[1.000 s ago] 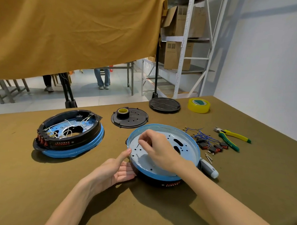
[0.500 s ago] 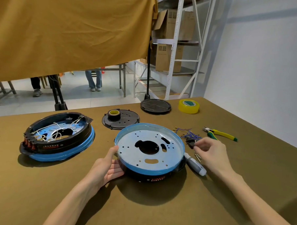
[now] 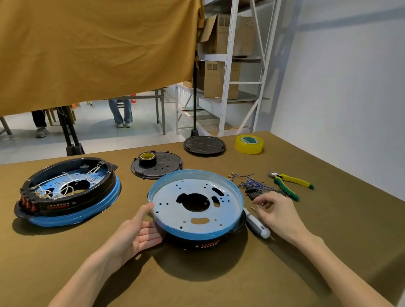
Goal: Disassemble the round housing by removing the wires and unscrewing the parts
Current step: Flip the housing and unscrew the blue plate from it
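Farthest to my left, a second housing (image 3: 67, 191) sits on the desk (image 3: 214, 281), its black ring uppermost over a blue rim, with white wires (image 3: 65, 189) tangled inside and a row of red switches at its near-left edge. Moving inward, my left hand (image 3: 135, 234) grasps the round housing (image 3: 195, 208) I am working on: the thumb lies up against the blue rim on its left side and the fingers curl under the black base. That housing stands near the middle of the desk, just in front of me, showing a pale metal plate with a large central cut-out and many small holes.

Behind it lies a black perforated disc (image 3: 163, 168) with a small roll of yellow tape (image 3: 147, 159) standing on it, and farther back another black round cover (image 3: 204, 145) near the desk's far edge. A larger yellow tape roll (image 3: 249, 144) rests to the right of that cover.

Just beside the housing's right edge a white-handled screwdriver (image 3: 256, 225) lies on the desk, partly under my right hand (image 3: 277, 214). That hand hovers released, fingers loosely bent and holding nothing, over a few loose screws (image 3: 253, 208). Beyond its fingertips sits a heap of blue wires (image 3: 249, 181) with brass terminals and black switch parts. Green-and-yellow pliers (image 3: 288, 183) lie farthest right.
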A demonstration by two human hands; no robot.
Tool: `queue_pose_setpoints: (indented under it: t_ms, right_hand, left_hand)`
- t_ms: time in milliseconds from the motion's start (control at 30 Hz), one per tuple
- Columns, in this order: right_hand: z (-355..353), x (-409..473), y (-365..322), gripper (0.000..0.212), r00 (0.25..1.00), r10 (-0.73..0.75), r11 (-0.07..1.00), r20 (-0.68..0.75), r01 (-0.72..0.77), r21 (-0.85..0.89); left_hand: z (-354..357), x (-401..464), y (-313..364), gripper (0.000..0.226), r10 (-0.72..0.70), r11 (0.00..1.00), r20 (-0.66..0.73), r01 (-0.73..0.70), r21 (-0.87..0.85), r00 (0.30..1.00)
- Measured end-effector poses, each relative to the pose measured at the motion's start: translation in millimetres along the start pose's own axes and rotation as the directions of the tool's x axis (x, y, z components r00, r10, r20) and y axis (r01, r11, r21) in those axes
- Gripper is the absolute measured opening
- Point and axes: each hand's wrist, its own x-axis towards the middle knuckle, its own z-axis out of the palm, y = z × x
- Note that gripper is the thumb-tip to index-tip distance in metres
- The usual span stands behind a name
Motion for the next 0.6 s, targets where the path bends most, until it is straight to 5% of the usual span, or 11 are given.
queue_pose_setpoints:
  t_ms: [233, 300, 400, 500, 600]
  right_hand:
    - [6.5, 5.8, -79.3, 0.015, 0.979, -0.158, 0.971, -0.131, 0.178, 0.16]
    - [5.4, -1.4, -102.8, 0.008, 0.977, -0.214, 0.957, 0.016, 0.207, 0.202]
    - [8.5, -18.8, -122.5, 0.041, 0.904, -0.297, 0.953, 0.307, 0.26, 0.156]
    - [9.7, -29.3, -126.3, 0.058, 0.858, -0.371, 0.908, 0.355, 0.415, -0.056]
    - [3.3, -24.7, -127.8, 0.046, 0.861, -0.384, 0.907, 0.334, 0.419, -0.035]
  left_hand:
    - [4.3, -13.9, 0.0, 0.083, -0.113, 0.991, 0.209, 0.125, -0.044, 0.971]
    - [3.4, -16.9, -1.4, 0.075, -0.122, 0.978, 0.281, 0.164, -0.133, 0.952]
    - [1.7, -19.6, -0.3, 0.056, -0.081, 0.944, 0.341, 0.182, -0.276, 0.937]
    - [7.0, -19.2, -1.8, 0.048, -0.036, 0.919, 0.329, 0.16, -0.359, 0.944]
    - [15.5, -18.9, -6.7, 0.044, -0.051, 0.907, 0.29, 0.166, -0.387, 0.956]
